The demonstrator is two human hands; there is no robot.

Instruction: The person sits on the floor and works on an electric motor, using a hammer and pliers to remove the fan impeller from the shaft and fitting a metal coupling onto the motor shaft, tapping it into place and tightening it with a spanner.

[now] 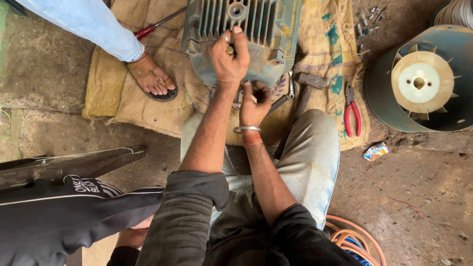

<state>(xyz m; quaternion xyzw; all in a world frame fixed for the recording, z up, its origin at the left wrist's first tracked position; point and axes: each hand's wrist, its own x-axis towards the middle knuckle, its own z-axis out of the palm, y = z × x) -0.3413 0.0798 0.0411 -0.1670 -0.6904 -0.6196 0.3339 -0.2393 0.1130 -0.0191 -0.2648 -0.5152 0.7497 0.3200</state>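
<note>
Dark sleeves (197, 216) framing view; left hand (229, 54) curling shut, pinching small brass piece (230, 49) against finned motor housing (246, 29); right hand (254, 101) fingers closing, contents unclear.

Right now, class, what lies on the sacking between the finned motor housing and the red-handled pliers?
In the head view, a hammer lies between the finned motor housing and the red-handled pliers, its head near the housing, on the sacking.

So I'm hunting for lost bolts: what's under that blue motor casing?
The blue motor casing rests on burlap sacking spread over dirt floor. Anything directly beneath is hidden by the casing.
</note>
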